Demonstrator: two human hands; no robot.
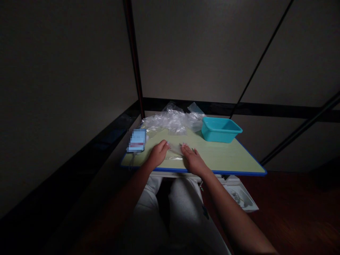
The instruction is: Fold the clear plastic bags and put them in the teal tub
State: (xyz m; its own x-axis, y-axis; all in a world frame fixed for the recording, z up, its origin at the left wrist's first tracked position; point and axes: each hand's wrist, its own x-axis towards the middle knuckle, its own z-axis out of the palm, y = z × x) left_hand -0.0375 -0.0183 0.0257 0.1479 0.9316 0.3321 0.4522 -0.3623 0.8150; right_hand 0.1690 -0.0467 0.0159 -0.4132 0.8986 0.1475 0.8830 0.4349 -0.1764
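Observation:
A small clear plastic bag [175,149] lies on the pale yellow-green tabletop [225,157] between my two hands. My left hand [158,154] is closed, its thumb and fingers pinching the bag's left end. On the right end, the fingers of my right hand [193,159] are stretched out and rest against the plastic. Whether the bag holds anything is too dim to make out. Beyond my hands, a loose heap of clear plastic bags [170,119] covers the back of the table.
A turquoise plastic basin [220,131] stands at the table's back right. At the left edge is a phone-like device with a blurred screen [137,140], a cable hanging below it. A white open drawer or tray [240,196] sits lower right. Walls rise behind and to the left.

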